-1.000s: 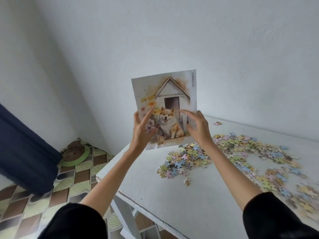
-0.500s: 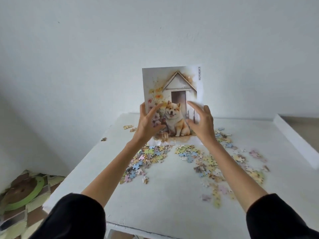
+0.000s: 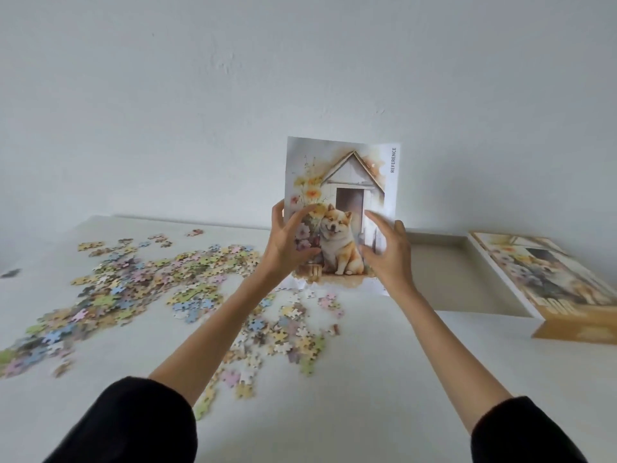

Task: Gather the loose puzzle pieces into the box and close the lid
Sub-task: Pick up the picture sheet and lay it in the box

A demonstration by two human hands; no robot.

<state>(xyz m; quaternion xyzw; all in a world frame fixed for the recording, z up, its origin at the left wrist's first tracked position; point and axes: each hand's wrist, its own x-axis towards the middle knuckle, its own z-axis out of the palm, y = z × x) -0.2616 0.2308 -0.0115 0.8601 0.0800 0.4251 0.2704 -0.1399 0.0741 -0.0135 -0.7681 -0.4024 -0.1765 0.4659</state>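
I hold a reference sheet (image 3: 347, 182) upright over the white table (image 3: 384, 379); it shows a dog by a white kennel. My left hand (image 3: 287, 242) pinches its lower left edge, thumb in front. My right hand (image 3: 387, 252) grips its lower right edge. Loose pastel puzzle pieces (image 3: 150, 279) lie spread across the table's left and middle, some under my forearms. The open white box base (image 3: 467, 279) sits at the right with nothing in it. The lid (image 3: 547, 279), printed with the same dog picture, lies beside it, propped at a slant.
A white wall (image 3: 300, 78) stands right behind the table. One dark piece (image 3: 11, 273) lies alone near the far left edge. The table's front strip near my sleeves is bare.
My view has swung to the right, bringing the box base and lid into sight. Both hands keep holding the sheet upright, now shifted right of the puzzle pile.
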